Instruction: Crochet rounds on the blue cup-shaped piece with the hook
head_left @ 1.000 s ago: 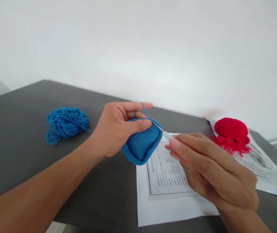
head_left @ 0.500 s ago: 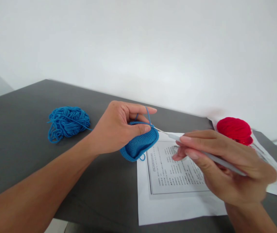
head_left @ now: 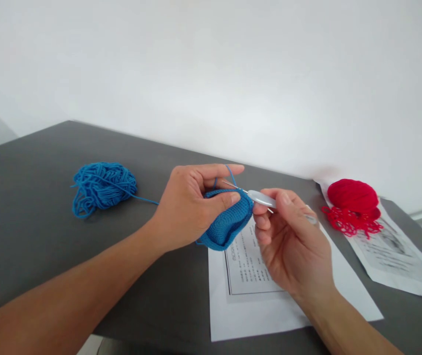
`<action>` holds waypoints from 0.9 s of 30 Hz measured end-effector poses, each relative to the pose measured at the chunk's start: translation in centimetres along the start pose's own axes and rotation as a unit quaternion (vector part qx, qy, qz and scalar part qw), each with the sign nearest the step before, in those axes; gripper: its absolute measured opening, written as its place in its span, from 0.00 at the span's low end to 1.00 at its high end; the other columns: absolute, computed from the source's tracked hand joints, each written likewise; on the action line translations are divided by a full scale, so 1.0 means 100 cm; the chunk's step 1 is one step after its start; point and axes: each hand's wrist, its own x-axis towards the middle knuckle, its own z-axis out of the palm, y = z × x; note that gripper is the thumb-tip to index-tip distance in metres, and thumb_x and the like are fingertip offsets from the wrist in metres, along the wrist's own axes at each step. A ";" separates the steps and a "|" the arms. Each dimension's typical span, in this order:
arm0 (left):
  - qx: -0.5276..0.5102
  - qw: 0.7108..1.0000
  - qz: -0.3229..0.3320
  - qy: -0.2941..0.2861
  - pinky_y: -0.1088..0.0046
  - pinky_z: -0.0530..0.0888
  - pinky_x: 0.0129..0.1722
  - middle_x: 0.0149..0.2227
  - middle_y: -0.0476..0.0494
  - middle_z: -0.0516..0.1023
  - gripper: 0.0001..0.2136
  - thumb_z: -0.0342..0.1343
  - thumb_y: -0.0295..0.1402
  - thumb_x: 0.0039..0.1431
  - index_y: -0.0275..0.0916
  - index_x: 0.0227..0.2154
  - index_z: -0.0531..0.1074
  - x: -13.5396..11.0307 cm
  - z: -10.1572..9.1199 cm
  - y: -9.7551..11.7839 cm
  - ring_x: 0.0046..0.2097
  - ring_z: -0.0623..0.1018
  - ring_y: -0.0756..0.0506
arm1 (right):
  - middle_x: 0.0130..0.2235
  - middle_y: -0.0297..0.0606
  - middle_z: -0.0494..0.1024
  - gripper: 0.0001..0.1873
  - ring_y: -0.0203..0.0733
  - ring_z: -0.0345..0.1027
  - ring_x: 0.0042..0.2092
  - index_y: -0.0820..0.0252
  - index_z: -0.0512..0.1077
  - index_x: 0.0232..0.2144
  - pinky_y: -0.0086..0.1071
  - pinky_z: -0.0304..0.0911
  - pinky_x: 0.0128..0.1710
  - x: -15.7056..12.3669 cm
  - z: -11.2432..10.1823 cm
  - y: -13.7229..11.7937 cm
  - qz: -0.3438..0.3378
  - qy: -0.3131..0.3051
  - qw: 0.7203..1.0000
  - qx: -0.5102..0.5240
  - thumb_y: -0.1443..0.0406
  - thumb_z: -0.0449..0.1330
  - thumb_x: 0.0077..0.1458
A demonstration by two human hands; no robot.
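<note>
My left hand (head_left: 192,204) pinches a round blue crochet piece (head_left: 229,222) between thumb and fingers, with the blue strand looped over the stretched forefinger. My right hand (head_left: 288,236) grips a crochet hook (head_left: 261,198) with a pale grey handle; its thin metal tip points left to the top edge of the blue piece. A strand runs from the piece across the table to a loose heap of blue yarn (head_left: 102,186) at the left.
Under my right hand lies a printed sheet of paper (head_left: 255,301) on the dark grey table (head_left: 29,236). A red yarn ball (head_left: 352,198) with loose red strands rests on a second sheet (head_left: 399,261) at the right. A white wall stands behind the table.
My right hand has turned palm-up and moved left, bringing the hook's tip back to the blue piece's top edge. My left hand has shifted slightly right with the piece.
</note>
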 end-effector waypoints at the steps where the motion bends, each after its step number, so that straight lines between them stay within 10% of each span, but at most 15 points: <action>1: -0.001 1.000 -0.001 0.009 0.74 0.76 0.32 0.31 0.47 0.85 0.20 0.69 0.28 0.51 0.34 0.49 0.83 -0.001 0.002 0.000 0.31 0.81 0.47 | 0.31 0.33 0.83 0.08 0.31 0.77 0.26 0.59 0.81 0.40 0.22 0.78 0.23 -0.002 0.003 0.002 -0.034 0.006 0.999 -0.023 0.65 0.62 0.66; 15: -0.020 0.994 -0.017 0.106 0.72 0.79 0.36 0.31 0.47 0.86 0.18 0.69 0.29 0.51 0.35 0.47 0.83 -0.011 0.019 -0.004 0.34 0.82 0.45 | 0.37 0.36 0.82 0.19 0.38 0.78 0.31 0.55 0.79 0.51 0.34 0.78 0.28 -0.021 0.014 0.014 -0.306 0.038 0.857 -0.413 0.76 0.61 0.61; 23: -0.257 0.962 -0.072 0.050 0.74 0.81 0.35 0.32 0.45 0.87 0.17 0.74 0.27 0.47 0.37 0.43 0.84 -0.009 0.015 -0.004 0.33 0.83 0.47 | 0.43 0.49 0.81 0.23 0.43 0.78 0.42 0.66 0.74 0.56 0.35 0.79 0.38 -0.022 0.019 0.004 -0.403 -0.045 0.736 -0.541 0.80 0.60 0.60; 27: -0.312 0.946 -0.089 -0.002 0.76 0.81 0.33 0.30 0.43 0.86 0.14 0.72 0.23 0.49 0.34 0.41 0.84 -0.007 0.011 0.001 0.32 0.83 0.47 | 0.47 0.51 0.81 0.23 0.45 0.78 0.46 0.68 0.75 0.56 0.35 0.79 0.43 -0.019 0.011 0.000 -0.432 -0.073 0.720 -0.538 0.79 0.62 0.59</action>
